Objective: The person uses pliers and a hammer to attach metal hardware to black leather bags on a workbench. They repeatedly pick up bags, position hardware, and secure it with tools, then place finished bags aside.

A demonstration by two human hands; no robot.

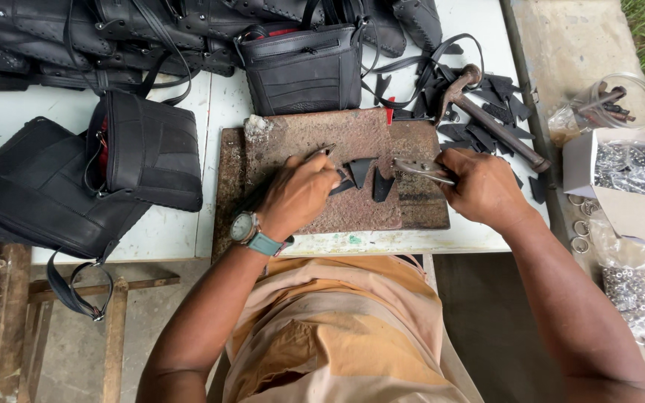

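Landmark: the rusty work slab (352,142) lying on the white table (188,231)

Left hand (296,195) sits on the slab's left-centre, fingers curled and pressed down on a small black rubber piece (343,185); a thin dark metal tool (321,152) pokes out above the knuckles, grip closed round it as far as I can tell. Teal-strap wristwatch (248,227) on that wrist

Right hand (483,186) is over the slab's right edge, fist clenched on the handles of pliers (421,169). Pliers' long axis runs roughly left-right across the slab, nose pointing left toward the left hand. Jaw opening is too small to read

Key relation: two loose black triangular cut pieces (360,170) and (382,186) lie at slab centre, between the hands, just left of and below the plier nose. Their points aim toward the person. The nose is near the upper one but apart from it; the left fingertips are just beside it. Left hand is nearer to the pinned piece, right hand's tool nearer to the lower triangle. Nothing sits between nose and pieces

Around the slab:
- hammer (479,112) past its upper right corner, head up-left, handle running down-right over a heap of black offcuts (487,130)
- finished black bag (304,67) just beyond its top edge, another black bag (151,145) to its left, more piled behind
- clear jar (614,104) and box of metal rings (628,168) well right of it, off the table
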